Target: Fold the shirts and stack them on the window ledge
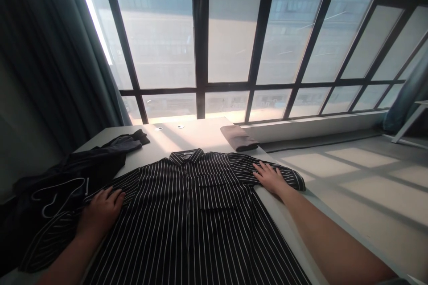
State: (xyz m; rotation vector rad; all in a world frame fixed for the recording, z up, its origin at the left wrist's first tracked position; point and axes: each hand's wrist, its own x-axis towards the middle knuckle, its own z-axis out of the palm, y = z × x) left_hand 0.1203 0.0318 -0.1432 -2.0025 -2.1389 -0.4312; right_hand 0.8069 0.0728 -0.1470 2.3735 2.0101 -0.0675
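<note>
A black shirt with thin white stripes (174, 222) lies spread out, front up, its collar toward the window. My left hand (102, 209) rests on the sleeve at the left, fingers somewhat apart and holding nothing. On the right sleeve, my right hand (269, 178) lies flat with its fingers spread. That sleeve reaches past the table's right edge. Part of the left sleeve is hidden behind my left hand and forearm.
Dark clothes (96, 160) are heaped along the left of the white table (200, 131), with a white drawstring or cord (55, 198) on them. A folded greyish-pink cloth (238, 137) lies at the far right corner. Windows (234, 35) stand behind; a dark curtain (50, 44) hangs left.
</note>
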